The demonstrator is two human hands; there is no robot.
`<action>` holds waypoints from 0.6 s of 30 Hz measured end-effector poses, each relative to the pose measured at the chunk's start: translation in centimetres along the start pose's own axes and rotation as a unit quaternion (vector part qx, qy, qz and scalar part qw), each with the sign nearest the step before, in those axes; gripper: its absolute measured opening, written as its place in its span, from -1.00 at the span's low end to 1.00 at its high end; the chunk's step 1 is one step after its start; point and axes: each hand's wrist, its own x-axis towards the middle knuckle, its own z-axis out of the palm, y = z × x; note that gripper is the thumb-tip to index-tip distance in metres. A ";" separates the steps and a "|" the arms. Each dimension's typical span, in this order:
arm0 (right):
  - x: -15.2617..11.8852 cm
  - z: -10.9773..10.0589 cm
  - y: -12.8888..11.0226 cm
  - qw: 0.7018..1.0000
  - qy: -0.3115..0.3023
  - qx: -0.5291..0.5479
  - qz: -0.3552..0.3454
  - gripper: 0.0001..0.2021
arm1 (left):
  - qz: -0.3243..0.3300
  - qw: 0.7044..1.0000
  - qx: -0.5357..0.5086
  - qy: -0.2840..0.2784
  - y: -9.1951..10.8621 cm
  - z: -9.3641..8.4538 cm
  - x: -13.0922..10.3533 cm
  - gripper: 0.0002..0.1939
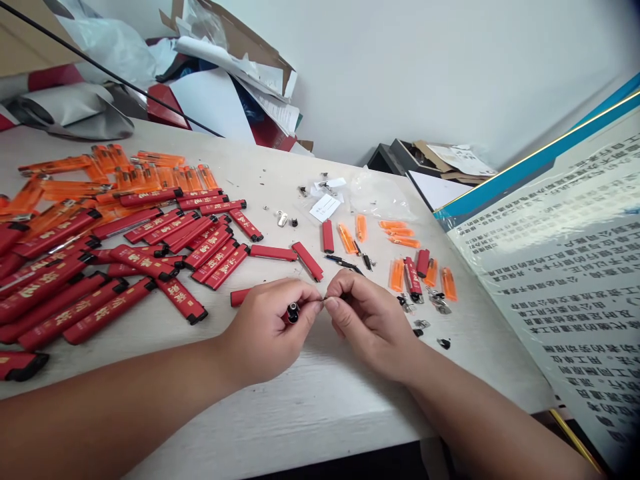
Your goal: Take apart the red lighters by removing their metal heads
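My left hand (275, 323) is closed around a lighter (293, 312), whose black and metal end shows between the fingers; the rest of it is hidden in the palm. My right hand (373, 320) is closed in a pinch, its fingertips meeting those of my left hand. Something tiny and dark shows between the fingertips, too small to name. Just beyond the hands lie a red lighter sleeve (307, 261) and thin black parts (344, 264). Part of another red piece (240, 297) shows beside my left hand.
Red lighters (120, 308) and orange lighters (65, 190) are heaped at the left. Orange bodies (449, 284) and small metal pieces (440, 303) lie at the right. A clear plastic bag (383, 193) lies toward the back. A printed board (565, 253) stands along the right edge.
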 end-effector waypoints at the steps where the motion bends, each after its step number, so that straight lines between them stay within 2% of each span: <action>1: 0.0 0.0 0.0 1.000 -0.001 0.000 -0.003 -0.86 | 0.016 1.000 0.007 0.002 0.0 0.0 -0.1 -0.85; 7: -0.1 0.1 0.2 0.998 -0.008 0.061 -0.001 -0.83 | 0.078 0.997 0.015 0.004 -0.1 -0.1 -0.2 -0.84; 14: -0.1 0.1 0.2 0.976 -0.052 0.195 0.076 -0.80 | 0.102 0.995 -0.002 -0.002 0.0 -0.3 0.0 -0.84; 18: 0.0 -0.1 0.2 0.966 -0.069 0.231 0.095 -0.79 | 0.114 0.993 -0.006 -0.010 0.2 -0.4 0.1 -0.82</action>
